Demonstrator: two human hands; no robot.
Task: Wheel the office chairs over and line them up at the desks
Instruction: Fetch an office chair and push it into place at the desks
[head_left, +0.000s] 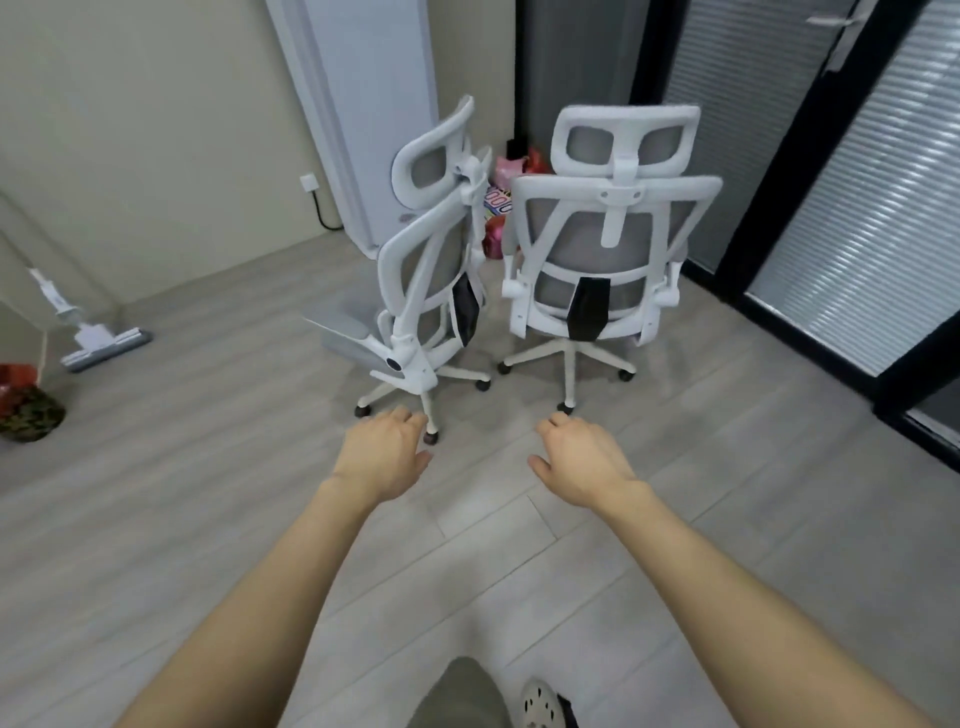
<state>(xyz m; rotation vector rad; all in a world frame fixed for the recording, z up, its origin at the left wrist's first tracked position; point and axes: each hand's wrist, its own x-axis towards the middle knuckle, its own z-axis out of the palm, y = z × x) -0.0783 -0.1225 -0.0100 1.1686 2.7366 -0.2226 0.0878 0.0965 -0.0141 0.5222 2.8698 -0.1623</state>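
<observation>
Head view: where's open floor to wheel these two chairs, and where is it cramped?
Free: floor between the left chair and the mop, and nearer, under the left hand and right hand. Cramped: the gap to the right chair, and around the bags behind both.

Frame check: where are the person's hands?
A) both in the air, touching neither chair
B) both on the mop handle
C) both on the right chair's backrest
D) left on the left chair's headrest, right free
A: the left hand and right hand hang over the floor, fingers loosely curled, short of the left chair and right chair.
</observation>
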